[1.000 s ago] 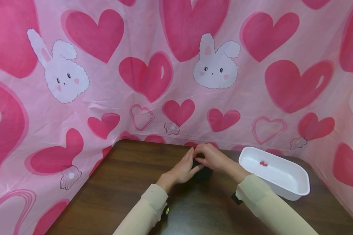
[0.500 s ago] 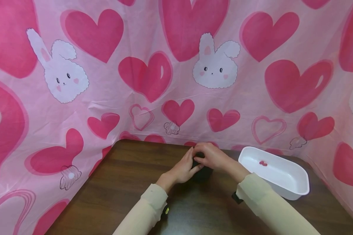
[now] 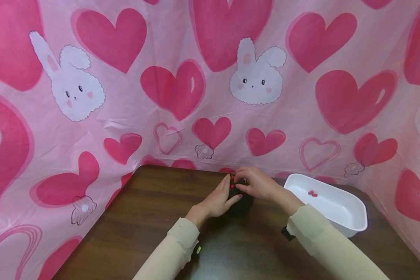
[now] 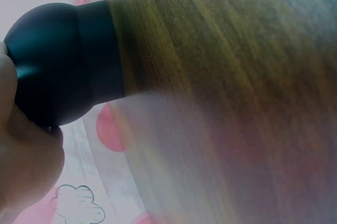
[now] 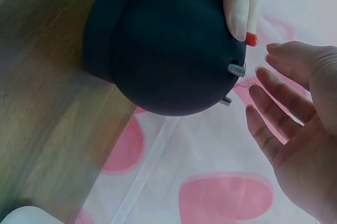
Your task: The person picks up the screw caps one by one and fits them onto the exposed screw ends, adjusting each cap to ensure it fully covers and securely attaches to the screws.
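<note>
1. Head: glossy black round ball on a short collar (image 3: 243,205) stands on the dark brown wood-grain table (image 3: 136,229), in the 5 o'clock direction from view centre, partly covered by both hands.
2. Head: left hand (image 3: 215,199) at the ball's 9 o'clock, fingers and thumb spread around it, holding it.
3. Head: right hand (image 3: 257,184) at about 1 o'clock, fingers bent, tips beside small red bits (image 3: 232,186) at the ball's top.
4. Head: oblong white plastic tub (image 3: 357,225) at the ball's 3 o'clock, well apart; small red pieces (image 3: 314,195) lie inside. Cream sleeves (image 3: 168,249) come in from 5 and 7 o'clock; pink heart-and-rabbit cloth (image 3: 210,107) hangs behind.
5. Left wrist: ball toward 10 o'clock, collar at its 3 o'clock, on the table. Left hand at the ball's 7 o'clock edge, touching; most fingers out of frame.
6. Right wrist: ball above centre, collar at its 9 o'clock. Two silver threaded screws (image 5: 237,70) stick out at about 4 o'clock; red tip (image 5: 251,39) at about 3, right by the left fingers (image 5: 239,2), which press on from 2.
7. Right wrist: right hand at 4 o'clock, fingers loosely bent and apart, nothing visible in its hold, gap to the ball.
</note>
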Tool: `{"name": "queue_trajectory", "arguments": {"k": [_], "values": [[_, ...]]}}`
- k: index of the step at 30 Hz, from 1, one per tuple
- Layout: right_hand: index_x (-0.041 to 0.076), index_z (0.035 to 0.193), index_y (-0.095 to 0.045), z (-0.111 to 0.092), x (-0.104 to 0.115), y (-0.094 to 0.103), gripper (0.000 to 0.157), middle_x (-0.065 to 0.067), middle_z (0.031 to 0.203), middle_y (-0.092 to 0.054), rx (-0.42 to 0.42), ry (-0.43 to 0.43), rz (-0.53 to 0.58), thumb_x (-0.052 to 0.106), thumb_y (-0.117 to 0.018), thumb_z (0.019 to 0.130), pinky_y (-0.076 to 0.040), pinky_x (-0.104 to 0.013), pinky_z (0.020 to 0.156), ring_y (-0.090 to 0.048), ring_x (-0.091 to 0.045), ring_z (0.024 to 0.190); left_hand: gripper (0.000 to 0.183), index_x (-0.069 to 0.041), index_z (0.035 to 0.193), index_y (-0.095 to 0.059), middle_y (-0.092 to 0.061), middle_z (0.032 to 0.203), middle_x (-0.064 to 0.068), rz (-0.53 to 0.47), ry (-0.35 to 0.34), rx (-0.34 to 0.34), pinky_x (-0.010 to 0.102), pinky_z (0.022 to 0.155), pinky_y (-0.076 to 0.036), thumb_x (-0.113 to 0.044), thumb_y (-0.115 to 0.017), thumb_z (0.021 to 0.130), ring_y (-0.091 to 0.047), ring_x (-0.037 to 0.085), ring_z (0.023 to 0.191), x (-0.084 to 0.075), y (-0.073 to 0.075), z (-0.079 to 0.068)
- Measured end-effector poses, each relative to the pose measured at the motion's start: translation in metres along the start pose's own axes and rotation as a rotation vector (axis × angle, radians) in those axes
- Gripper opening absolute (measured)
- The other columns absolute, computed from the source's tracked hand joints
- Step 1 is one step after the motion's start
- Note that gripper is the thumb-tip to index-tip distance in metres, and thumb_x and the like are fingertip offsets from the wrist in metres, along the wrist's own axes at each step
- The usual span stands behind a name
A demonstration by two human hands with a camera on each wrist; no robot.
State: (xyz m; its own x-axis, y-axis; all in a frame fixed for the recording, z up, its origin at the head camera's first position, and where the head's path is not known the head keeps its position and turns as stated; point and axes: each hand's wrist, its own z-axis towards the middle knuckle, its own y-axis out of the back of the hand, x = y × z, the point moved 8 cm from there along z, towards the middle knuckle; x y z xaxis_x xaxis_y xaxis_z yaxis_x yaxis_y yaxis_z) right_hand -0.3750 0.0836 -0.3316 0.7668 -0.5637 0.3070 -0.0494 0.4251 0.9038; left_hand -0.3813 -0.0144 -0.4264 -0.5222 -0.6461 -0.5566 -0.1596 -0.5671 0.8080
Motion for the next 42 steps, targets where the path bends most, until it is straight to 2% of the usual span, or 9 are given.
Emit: {"name": "queue_trajectory", "arguments": {"k": [8, 15, 26, 33, 42], "values": [[0.011, 0.098, -0.076, -0.005, -0.005, 0.005, 0.011, -0.001, 0.098, -0.07, 0.002, -0.033, -0.012, 0.012, -0.08, 0.088, -0.058, -0.042, 0.088, -0.065, -0.028, 0.093, 0.09, 0.005, 0.161, -0.007, -0.013, 0.169, 0.02, -0.007, 0.017, 0.013, 0.043, 0.125, -0.023, -0.049, -0.052, 0.105, -0.019, 0.03, 0.156, 0.001, 0.0, 0.0], [0.012, 0.1, -0.076, -0.009, -0.012, 0.013, 0.012, -0.001, 0.1, -0.071, -0.022, -0.077, 0.0, 0.012, -0.08, 0.088, -0.059, -0.044, 0.091, -0.066, -0.028, 0.095, 0.091, 0.002, 0.162, -0.007, -0.015, 0.169, 0.019, -0.016, 0.019, 0.012, 0.043, 0.124, -0.024, -0.052, -0.051, 0.104, -0.022, 0.03, 0.155, 0.002, 0.001, 0.002], [0.01, 0.101, -0.077, -0.016, -0.019, 0.019, 0.015, 0.002, 0.094, -0.071, -0.036, -0.075, -0.051, 0.013, -0.081, 0.087, -0.059, -0.045, 0.09, -0.065, -0.02, 0.09, 0.093, 0.001, 0.163, -0.006, -0.012, 0.17, 0.016, -0.024, 0.051, 0.035, 0.044, 0.124, -0.023, -0.056, -0.049, 0.103, -0.019, 0.03, 0.156, 0.004, -0.001, 0.001], [0.008, 0.105, -0.077, -0.023, -0.033, 0.027, 0.018, -0.003, 0.099, -0.072, -0.043, -0.127, -0.079, 0.012, -0.08, 0.088, -0.059, -0.048, 0.089, -0.069, -0.028, 0.096, 0.093, 0.001, 0.163, -0.006, -0.01, 0.171, 0.015, -0.021, 0.06, 0.042, 0.043, 0.125, -0.02, -0.056, -0.05, 0.103, -0.015, 0.028, 0.157, 0.005, -0.003, 0.002], [0.008, 0.101, -0.076, -0.031, -0.045, 0.03, 0.014, -0.002, 0.095, -0.07, -0.052, -0.104, -0.13, 0.012, -0.08, 0.088, -0.059, -0.046, 0.085, -0.068, -0.028, 0.092, 0.096, -0.002, 0.164, -0.003, -0.007, 0.172, 0.013, -0.039, 0.075, 0.061, 0.044, 0.125, -0.02, -0.059, -0.049, 0.102, -0.014, 0.027, 0.158, 0.008, -0.004, 0.002]]}}
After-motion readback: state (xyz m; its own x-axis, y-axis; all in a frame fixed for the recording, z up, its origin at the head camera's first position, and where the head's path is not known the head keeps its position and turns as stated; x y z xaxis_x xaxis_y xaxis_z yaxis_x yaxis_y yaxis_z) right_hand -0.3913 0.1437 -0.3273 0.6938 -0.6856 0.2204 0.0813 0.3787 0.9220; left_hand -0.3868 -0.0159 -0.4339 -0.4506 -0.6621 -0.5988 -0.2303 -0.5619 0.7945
